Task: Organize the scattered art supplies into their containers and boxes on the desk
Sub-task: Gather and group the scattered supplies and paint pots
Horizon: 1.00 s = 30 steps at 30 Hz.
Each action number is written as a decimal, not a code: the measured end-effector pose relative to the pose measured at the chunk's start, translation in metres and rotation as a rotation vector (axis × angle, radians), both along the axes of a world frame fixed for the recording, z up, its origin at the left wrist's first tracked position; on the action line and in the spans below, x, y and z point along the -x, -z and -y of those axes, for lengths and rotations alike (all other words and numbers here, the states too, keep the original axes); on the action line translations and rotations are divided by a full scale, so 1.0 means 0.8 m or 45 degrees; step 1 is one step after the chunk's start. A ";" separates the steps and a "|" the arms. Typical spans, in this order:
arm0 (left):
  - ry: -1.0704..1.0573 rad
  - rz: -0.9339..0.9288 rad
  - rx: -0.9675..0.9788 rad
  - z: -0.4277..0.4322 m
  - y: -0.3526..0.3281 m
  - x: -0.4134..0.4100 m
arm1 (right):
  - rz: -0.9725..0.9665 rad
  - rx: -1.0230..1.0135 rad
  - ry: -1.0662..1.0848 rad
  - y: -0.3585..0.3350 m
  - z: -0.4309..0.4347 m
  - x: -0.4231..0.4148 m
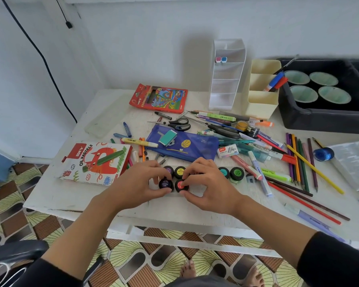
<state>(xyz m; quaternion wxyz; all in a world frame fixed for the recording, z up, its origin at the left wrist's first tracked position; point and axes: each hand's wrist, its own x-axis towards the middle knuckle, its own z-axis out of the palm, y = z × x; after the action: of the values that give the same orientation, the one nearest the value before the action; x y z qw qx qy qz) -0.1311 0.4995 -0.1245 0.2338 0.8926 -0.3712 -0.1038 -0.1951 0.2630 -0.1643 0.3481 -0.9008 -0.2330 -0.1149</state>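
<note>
Head view: on the counter [75, 195], my left hand [139, 183] grips the purple paint pot [165, 183]; my right hand [207, 183] pinches the red paint pot [181, 184] just beside it.

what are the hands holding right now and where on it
The left hand grips the purple-lidded paint pot around its lid; the right hand pinches the red-lidded paint pot at its lid's sides.

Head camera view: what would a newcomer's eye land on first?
Two hands meet near the desk's front edge, the left hand gripping a purple paint pot and the right hand pinching a red paint pot. To their right sprawl coloured pencils; the oil pastels box lies at left.
</note>
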 end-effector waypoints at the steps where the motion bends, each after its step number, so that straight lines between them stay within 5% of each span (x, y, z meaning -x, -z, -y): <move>1: -0.012 0.049 -0.046 0.001 -0.001 0.003 | -0.003 -0.002 0.003 0.000 0.000 0.000; 4: -0.023 0.157 -0.124 0.005 -0.004 0.009 | -0.024 -0.016 0.014 -0.001 0.000 0.000; 18: -0.031 -0.075 -0.171 0.011 -0.009 0.006 | -0.060 -0.055 0.022 -0.001 0.000 -0.001; 30: 0.017 -0.024 0.119 0.024 -0.017 0.003 | -0.095 -0.211 0.085 -0.012 -0.002 -0.002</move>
<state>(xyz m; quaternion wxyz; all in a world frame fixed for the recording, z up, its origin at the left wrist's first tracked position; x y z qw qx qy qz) -0.1335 0.4806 -0.1110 0.2779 0.8772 -0.3794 -0.0963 -0.1935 0.2647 -0.1548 0.4257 -0.8799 -0.1794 -0.1115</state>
